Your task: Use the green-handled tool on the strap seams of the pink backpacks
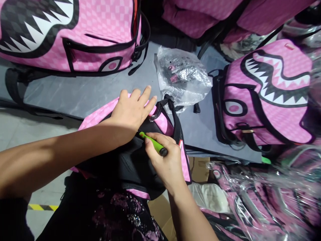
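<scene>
A pink and black backpack (pixel 130 157) lies at the table's front edge, partly over my lap, its black side facing up. My left hand (pixel 132 105) rests across its far part, palm down, fingers spread. My right hand (pixel 165 157) is closed around a green-handled tool (pixel 156 145) with a black end. The tool's front end points at the black fabric beside my left wrist; its tip is too hidden to tell its kind. A black strap (pixel 177 117) runs down the bag's right side.
On the grey table (pixel 67 93) stand a large pink backpack (pixel 100 30) and another shark-mouth backpack (pixel 271 93). Between them lies a clear plastic bag (pixel 183 77) with small items. More pink bags (pixel 200 16) are behind. Plastic-wrapped pink bags (pixel 260 197) fill the lower right.
</scene>
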Demonstrator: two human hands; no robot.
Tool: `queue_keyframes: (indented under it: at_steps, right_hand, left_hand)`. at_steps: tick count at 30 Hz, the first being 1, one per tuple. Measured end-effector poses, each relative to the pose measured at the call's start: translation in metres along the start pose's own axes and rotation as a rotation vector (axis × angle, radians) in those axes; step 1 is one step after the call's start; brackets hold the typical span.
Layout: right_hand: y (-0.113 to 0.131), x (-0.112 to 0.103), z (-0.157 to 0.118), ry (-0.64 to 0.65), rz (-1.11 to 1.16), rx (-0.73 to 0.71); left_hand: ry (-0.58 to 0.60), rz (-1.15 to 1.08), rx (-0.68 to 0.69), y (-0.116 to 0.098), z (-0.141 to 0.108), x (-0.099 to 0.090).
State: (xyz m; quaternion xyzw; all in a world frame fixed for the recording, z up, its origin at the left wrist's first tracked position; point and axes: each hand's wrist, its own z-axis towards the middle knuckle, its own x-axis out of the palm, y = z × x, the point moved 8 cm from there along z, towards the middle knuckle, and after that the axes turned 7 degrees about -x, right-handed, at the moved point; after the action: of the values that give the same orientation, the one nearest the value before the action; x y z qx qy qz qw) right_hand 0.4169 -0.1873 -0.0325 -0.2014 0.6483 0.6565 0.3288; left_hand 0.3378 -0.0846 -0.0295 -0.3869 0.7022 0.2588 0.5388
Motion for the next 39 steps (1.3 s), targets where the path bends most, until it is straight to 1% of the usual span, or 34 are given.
queue_keyframes:
  at_steps: [5,8,11,14,18,20,23,27,30,34,37,39]
  right_hand:
    - [0.001,0.002,-0.001,-0.029,0.019,0.008]
    - [0.003,0.001,-0.002,-0.059,-0.006,0.004]
    - [0.004,0.002,-0.002,-0.049,0.003,0.005]
    - [0.004,-0.001,-0.001,-0.071,-0.034,0.012]
    - [0.005,0.001,0.0,-0.07,-0.017,0.009]
    - [0.005,0.001,0.0,-0.078,-0.024,0.017]
    - [0.007,0.004,0.002,-0.051,0.018,-0.001]
    - [0.009,0.002,0.004,-0.055,-0.051,-0.016]
    - [0.009,0.003,0.004,-0.019,-0.002,-0.031]
    - [0.005,0.0,0.004,-0.016,-0.059,-0.005]
    - [0.002,0.002,0.004,0.022,0.019,0.008]
    - [-0.001,0.003,0.004,0.047,0.058,0.045]
  left_hand:
    - [-0.033,-0.02,-0.004,0.0,0.001,0.001]
    - [-0.026,-0.048,-0.01,0.001,0.002,0.002]
    - [-0.023,-0.073,-0.015,0.001,0.002,0.003]
    - [-0.031,-0.071,-0.005,0.001,0.002,0.002]
    - [-0.017,-0.085,-0.002,0.001,0.001,0.002]
    - [-0.007,-0.057,-0.003,0.001,0.001,0.001]
    - [-0.004,-0.009,0.005,0.0,0.001,0.0]
    - [-0.025,-0.044,-0.011,0.001,0.001,-0.001]
    - [-0.043,-0.045,-0.02,0.002,0.001,-0.001]
    - [-0.046,-0.025,-0.004,0.001,0.001,0.0]
    - [-0.051,-0.011,0.004,0.001,0.001,0.0]
    - [-0.045,-0.004,0.008,0.001,0.001,0.0]
